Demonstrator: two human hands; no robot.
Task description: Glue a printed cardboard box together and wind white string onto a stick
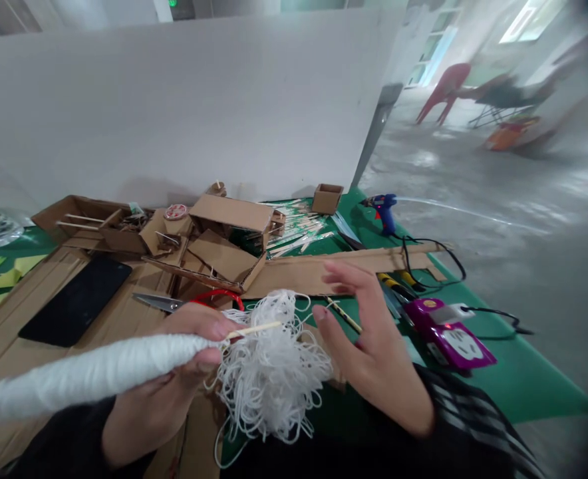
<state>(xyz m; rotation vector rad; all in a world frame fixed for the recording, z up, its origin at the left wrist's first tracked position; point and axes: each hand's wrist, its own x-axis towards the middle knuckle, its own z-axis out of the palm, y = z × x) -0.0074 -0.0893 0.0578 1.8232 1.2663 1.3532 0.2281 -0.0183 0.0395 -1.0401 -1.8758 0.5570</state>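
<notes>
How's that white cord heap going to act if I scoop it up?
The cord will likely be floppy, as its loops droop loosely. It would probably come up as a tangle rather than one strand, since the loops cross all over. It might also snag on the scissors, whose red handles lie close beside it.

Left hand [161, 399]: fingers [201, 321] closed in a pinch. Right hand [376, 352]: fingers loosely curved, thumb [330, 332] held apart.
</notes>
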